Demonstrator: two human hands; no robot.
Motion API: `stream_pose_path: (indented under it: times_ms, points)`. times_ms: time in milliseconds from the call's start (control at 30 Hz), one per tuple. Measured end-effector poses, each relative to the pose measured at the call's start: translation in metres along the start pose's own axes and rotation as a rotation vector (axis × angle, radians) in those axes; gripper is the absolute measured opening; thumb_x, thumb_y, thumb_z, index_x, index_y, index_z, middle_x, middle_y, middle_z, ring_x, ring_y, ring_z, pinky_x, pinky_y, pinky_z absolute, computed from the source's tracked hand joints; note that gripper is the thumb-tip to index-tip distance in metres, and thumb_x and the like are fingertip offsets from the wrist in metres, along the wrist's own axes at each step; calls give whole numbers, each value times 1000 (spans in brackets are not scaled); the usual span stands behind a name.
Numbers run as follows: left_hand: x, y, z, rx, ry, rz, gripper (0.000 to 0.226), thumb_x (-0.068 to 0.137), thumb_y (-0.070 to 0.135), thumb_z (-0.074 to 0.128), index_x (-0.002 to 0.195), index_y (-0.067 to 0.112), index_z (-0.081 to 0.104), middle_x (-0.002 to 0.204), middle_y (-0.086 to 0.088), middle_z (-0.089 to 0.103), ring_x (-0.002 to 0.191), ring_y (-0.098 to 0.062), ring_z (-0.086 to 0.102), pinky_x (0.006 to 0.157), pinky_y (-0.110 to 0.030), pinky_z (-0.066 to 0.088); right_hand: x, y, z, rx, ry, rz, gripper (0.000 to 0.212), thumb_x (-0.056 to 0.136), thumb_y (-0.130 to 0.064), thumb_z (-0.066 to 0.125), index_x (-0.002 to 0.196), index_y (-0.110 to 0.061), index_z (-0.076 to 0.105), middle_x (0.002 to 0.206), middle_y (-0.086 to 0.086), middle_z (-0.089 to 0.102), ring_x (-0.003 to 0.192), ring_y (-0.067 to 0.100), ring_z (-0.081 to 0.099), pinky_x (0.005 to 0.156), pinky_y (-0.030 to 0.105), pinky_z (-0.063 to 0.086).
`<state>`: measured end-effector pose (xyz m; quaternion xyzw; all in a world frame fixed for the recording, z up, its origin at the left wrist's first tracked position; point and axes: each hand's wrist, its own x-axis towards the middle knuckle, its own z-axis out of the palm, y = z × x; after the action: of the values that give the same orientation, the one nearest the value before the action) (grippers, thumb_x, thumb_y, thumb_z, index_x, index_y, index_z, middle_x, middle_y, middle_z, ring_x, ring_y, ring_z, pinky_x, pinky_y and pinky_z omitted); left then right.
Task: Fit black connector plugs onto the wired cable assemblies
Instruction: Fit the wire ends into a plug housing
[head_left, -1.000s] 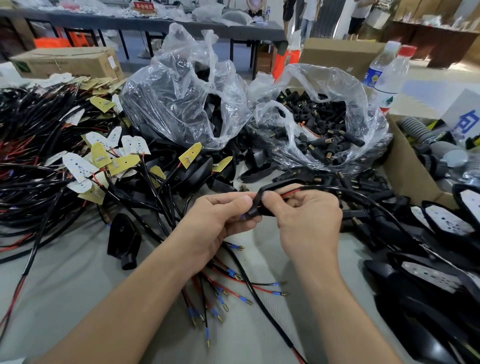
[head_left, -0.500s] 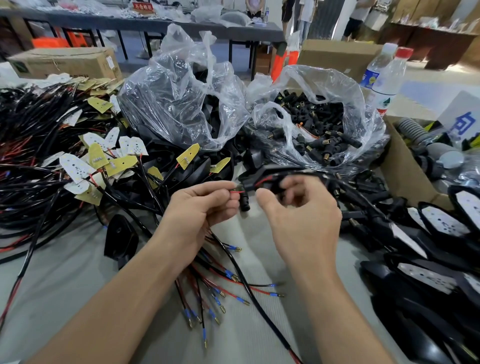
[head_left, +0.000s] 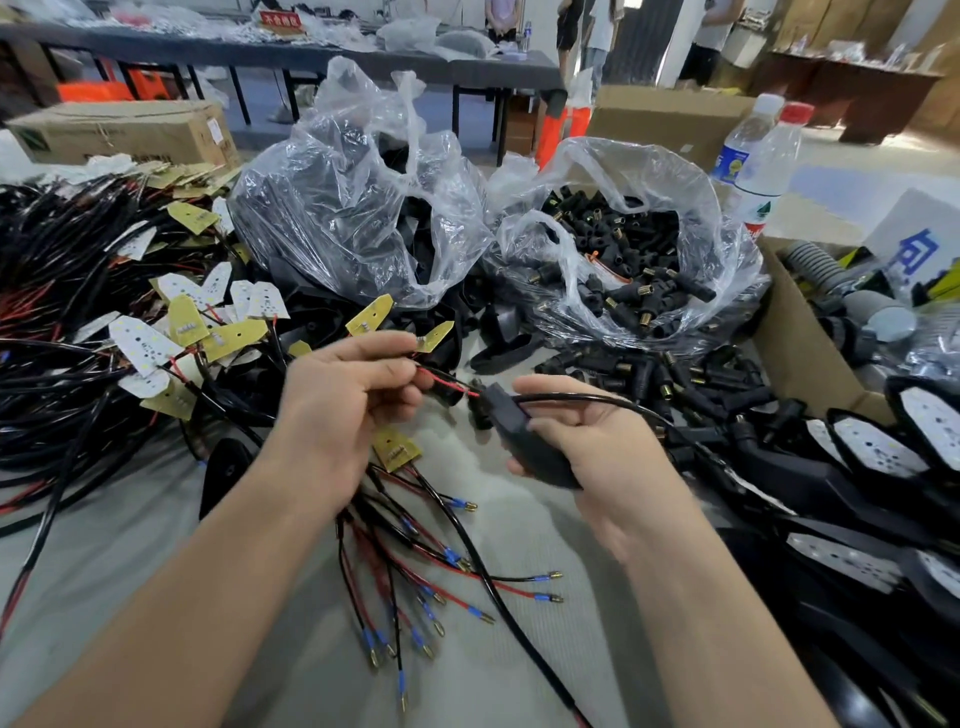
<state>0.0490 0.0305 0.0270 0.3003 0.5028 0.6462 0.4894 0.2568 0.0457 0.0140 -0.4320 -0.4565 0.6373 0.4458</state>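
Head view is showing the left hand (head_left: 353, 410) pinching a red wire (head_left: 448, 383) and a black one between thumb and curled fingers, while the right hand (head_left: 592, 447) is gripping a black housing (head_left: 530, 447) in its palm, with a black cable (head_left: 571, 399) running across its fingers. The red wire is leading to the housing's tip, where a small black connector plug (head_left: 479, 413) seems to be hanging; whether it is seated I cannot tell. I judge that most of the job is lying ahead. A clear bag (head_left: 717, 270) full of plugs is sitting beyond the hands, and loose plugs (head_left: 644, 371) are lying on the desk (head_left: 130, 561). A bundle of leads (head_left: 431, 566) with bare blue-sleeved terminals is lying under the left wrist, and a large cable pile (head_left: 62, 322) is sprawling at left. Housings with white boards (head_left: 872, 441) at right are looking finished.
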Motion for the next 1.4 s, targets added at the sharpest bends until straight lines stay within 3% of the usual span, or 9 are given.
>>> stream_pose_path:
  times_ms: [67, 200, 367, 500, 700, 933, 1033, 1233, 1400]
  points:
    - [6, 8, -8, 115, 66, 101, 35, 80, -13, 64, 71, 16, 81, 65, -16, 72, 43, -15, 56, 41, -19, 44, 4, -1, -5, -4, 132, 19, 23, 84, 9, 72, 101, -7, 74, 90, 13, 78, 82, 26, 75, 73, 36, 63]
    - [14, 15, -24, 219, 143, 163, 36, 80, -10, 67, 65, 21, 78, 64, -11, 72, 42, -12, 50, 41, -16, 38, 4, -8, -7, 167, 126, 132, 17, 87, 4, 70, 103, -1, 69, 87, 18, 76, 62, 20, 72, 50, 22, 56]
    - [11, 4, -15, 188, 75, 119, 39, 86, -11, 62, 72, 20, 81, 67, -4, 73, 48, -11, 61, 47, -18, 49, -5, -9, 9, 514, -138, 187, 48, 81, -27, 70, 118, 2, 67, 106, 22, 73, 93, 34, 73, 70, 40, 64]
    - [7, 1, -12, 162, 6, 118, 39, 84, -14, 60, 75, 16, 83, 68, -6, 71, 51, -15, 60, 48, -20, 48, -7, -2, 30, 612, -56, 117, 43, 69, -11, 75, 109, -1, 66, 88, 14, 74, 83, 24, 71, 73, 36, 64]
    - [-2, 4, -9, 324, -291, 203, 37, 79, -17, 61, 74, 14, 82, 61, -10, 67, 50, -14, 57, 48, -19, 46, -13, 1, 44, 556, -15, 110, 27, 99, -24, 58, 110, 0, 68, 111, 24, 74, 102, 33, 74, 81, 39, 64]
    - [1, 15, -22, 274, -623, -92, 19, 60, -2, 75, 74, 10, 81, 65, -18, 69, 44, -17, 52, 42, -19, 41, -8, -13, 21, 609, 147, -37, 18, 100, -15, 56, 103, 2, 63, 104, 27, 73, 101, 39, 74, 78, 46, 63]
    - [0, 18, -28, 322, -944, -216, 17, 64, 12, 89, 79, 8, 82, 70, -16, 73, 45, -11, 57, 43, -17, 44, -7, -13, 20, 556, 144, -40, 23, 99, -13, 56, 110, 6, 64, 112, 27, 72, 102, 42, 71, 86, 54, 61]
    - [-11, 17, -19, 134, -1406, -362, 11, 82, 6, 80, 94, 5, 80, 85, -11, 78, 64, -11, 72, 58, -17, 56, -13, -1, 38, 442, 32, 45, 27, 102, -10, 56, 87, -2, 77, 90, 21, 70, 78, 27, 68, 62, 40, 61]
    - [-31, 24, -2, 238, -1211, -272, 27, 58, 42, 96, 73, 26, 82, 66, 6, 73, 52, -32, 59, 50, -25, 51, -12, 1, 42, 350, 20, 309, 22, 97, -11, 59, 82, 0, 68, 73, 16, 65, 54, 21, 58, 44, 27, 54]
